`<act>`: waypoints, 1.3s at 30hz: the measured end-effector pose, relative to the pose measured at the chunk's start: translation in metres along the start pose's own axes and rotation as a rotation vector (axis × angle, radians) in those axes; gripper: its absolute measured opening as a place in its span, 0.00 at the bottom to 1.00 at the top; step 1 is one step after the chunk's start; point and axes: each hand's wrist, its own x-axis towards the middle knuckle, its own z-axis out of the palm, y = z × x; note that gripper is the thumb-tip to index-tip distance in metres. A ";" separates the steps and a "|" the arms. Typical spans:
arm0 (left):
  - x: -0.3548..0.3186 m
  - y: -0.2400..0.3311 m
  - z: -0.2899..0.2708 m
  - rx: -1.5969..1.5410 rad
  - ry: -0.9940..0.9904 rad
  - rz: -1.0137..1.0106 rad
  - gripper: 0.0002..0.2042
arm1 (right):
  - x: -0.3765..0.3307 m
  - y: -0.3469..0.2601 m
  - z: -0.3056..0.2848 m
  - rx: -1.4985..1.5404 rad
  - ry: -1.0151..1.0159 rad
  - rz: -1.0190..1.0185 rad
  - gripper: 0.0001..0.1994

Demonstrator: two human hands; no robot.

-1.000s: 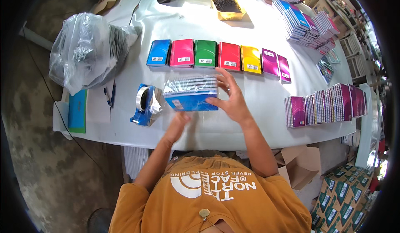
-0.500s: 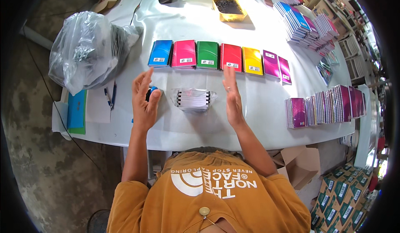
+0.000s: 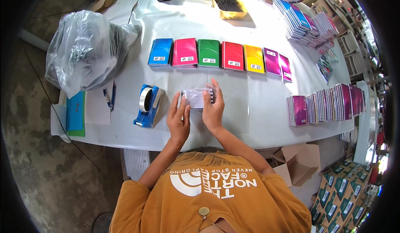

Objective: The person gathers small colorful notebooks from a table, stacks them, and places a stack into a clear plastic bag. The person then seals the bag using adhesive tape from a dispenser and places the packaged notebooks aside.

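Observation:
A small stack of spiral notebooks in clear plastic wrap point(image 3: 195, 99) lies on the table in front of me, white page edges and dark binding bits showing. My left hand point(image 3: 179, 118) is at its left end, fingers stretched out and touching or very near the wrap. At the right end, my right hand point(image 3: 213, 108) has its thumb over the wrap and its fingers around the far corner. Left of my hands stands a blue tape dispenser point(image 3: 146, 108) with a roll of clear tape.
Beyond my hands runs a row of colored spiral notebooks point(image 3: 208, 54). Purple notebook stacks point(image 3: 325, 104) stand at right, more piles point(image 3: 298, 20) behind. A yellow tub of black rings point(image 3: 229, 6) sits far back. A plastic bag point(image 3: 81, 54) and pens point(image 3: 109, 97) are at left.
Both hands have come inward from wide apart to the ends of the wrapped stack. The tape dispenser, earlier mostly hidden behind my left hand, now shows fully.

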 end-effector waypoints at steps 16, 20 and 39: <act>0.031 0.028 -0.025 0.043 -0.400 0.091 0.38 | -0.037 -0.018 -0.023 -0.704 -0.321 -0.553 0.29; 0.080 0.027 -0.025 0.184 -0.272 0.268 0.33 | -0.023 -0.018 -0.026 -0.719 -0.238 -0.691 0.20; 0.044 0.008 -0.093 0.454 0.023 0.200 0.14 | -0.010 0.000 -0.029 -0.384 -0.182 -0.651 0.13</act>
